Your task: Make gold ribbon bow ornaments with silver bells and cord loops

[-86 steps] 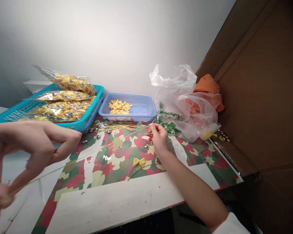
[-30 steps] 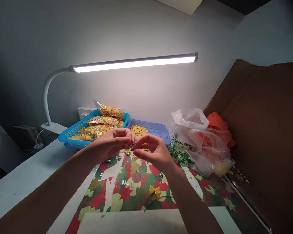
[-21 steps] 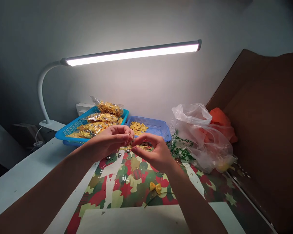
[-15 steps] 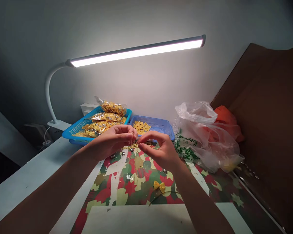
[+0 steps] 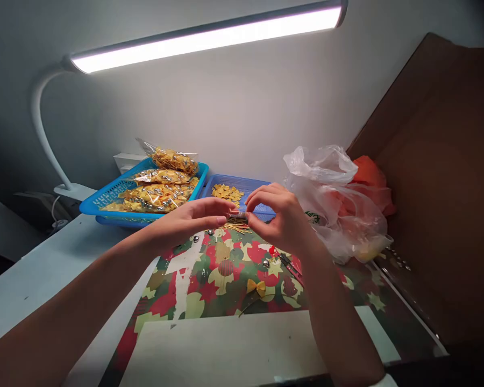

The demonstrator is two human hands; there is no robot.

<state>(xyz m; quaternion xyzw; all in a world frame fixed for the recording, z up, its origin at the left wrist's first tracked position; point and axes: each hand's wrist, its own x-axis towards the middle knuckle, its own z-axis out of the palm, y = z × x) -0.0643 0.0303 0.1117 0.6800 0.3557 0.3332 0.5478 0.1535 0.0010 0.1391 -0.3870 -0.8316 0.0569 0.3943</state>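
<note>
- In the head view, near the middle, your left hand (image 5: 193, 217) comes from 8 o'clock; its thumb and first finger are a little apart at the tips.
- Your right hand (image 5: 282, 217) comes from 5 o'clock; its thumb and first finger are bent close together.
- Between the fingertips of both hands there is a thin piece (image 5: 239, 212); I cannot tell which fingers really have hold of it.
- Half a second ago, your right thumb and finger were more widely parted, and your left tips were pinched; now the gap between the hands is bigger.
- At 6 o'clock the yellow bow (image 5: 256, 287) lies on the patterned cover (image 5: 210, 290), as it did before.
- At 5 o'clock a red bead (image 5: 272, 250) and a thin tool (image 5: 291, 267) can now be seen beside your right forearm.
- At 9 o'clock the turquoise basket (image 5: 99, 203) has the same filled bags (image 5: 157, 196).
</note>
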